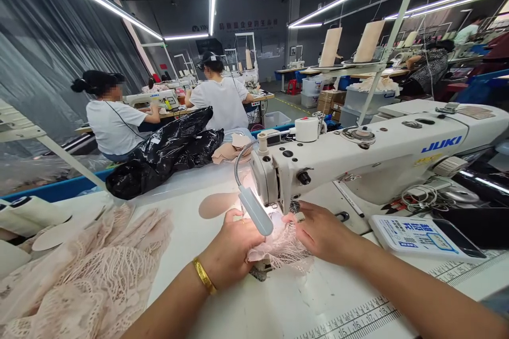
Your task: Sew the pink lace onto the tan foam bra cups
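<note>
My left hand (233, 246) and my right hand (318, 230) both pinch the small pink lace piece (278, 249) and press it flat under the needle of the sewing machine (358, 161), near the front edge of the table (278, 307). I think this piece is only partly sewn. A big lace pile (87, 275) at the left edge looks like it is waiting.

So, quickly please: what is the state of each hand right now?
Left hand: closed, holding the pink lace piece at the sewing machine.
Right hand: fingers pressing the same lace; grip not clear.
</note>
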Motion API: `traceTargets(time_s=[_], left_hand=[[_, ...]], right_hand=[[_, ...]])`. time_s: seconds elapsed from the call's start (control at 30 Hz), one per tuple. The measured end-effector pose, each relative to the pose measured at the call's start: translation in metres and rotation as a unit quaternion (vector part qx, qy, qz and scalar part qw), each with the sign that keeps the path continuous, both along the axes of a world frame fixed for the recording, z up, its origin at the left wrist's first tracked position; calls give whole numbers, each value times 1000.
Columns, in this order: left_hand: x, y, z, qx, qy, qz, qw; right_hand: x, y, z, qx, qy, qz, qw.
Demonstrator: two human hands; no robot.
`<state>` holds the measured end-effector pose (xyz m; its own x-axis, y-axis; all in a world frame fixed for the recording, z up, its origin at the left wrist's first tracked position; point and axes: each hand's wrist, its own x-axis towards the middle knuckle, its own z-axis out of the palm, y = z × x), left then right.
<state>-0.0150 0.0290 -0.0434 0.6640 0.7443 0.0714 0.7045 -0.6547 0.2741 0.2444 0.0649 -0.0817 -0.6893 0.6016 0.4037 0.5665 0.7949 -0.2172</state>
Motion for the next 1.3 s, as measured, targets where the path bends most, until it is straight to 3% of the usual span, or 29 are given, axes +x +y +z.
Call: traceTargets(time_s=[0.13,0.27,0.4,0.57,0.73,0.97,1.07,1.17,1.3], left_hand=[[0,-6,7,-13,40,30,999],[13,-15,10,10,106,121,987],[29,-25,11,1,158,151,976],[16,-33,25,-91,99,104,985],[-1,-31,33,-148,62,14,987],[3,-14,5,-57,31,0,998],[4,-10,1,-34,2,-11,999],[2,-7,-2,-12,-9,-15,1000],[-4,2,-10,37,-17,-22,999]], right_hand=[[-3,-9,0,94,65,51,992],[-14,-17,3,46,45,121,991],[-21,-12,-5,47,-42,80,995],[-8,3,-4,78,-49,25,995],[6,11,11,10,-25,70,997],[17,9,26,-151,-39,88,984],[17,7,32,-210,10,104,972],[8,4,29,-195,52,113,973],[-6,3,11,-87,4,55,995]])
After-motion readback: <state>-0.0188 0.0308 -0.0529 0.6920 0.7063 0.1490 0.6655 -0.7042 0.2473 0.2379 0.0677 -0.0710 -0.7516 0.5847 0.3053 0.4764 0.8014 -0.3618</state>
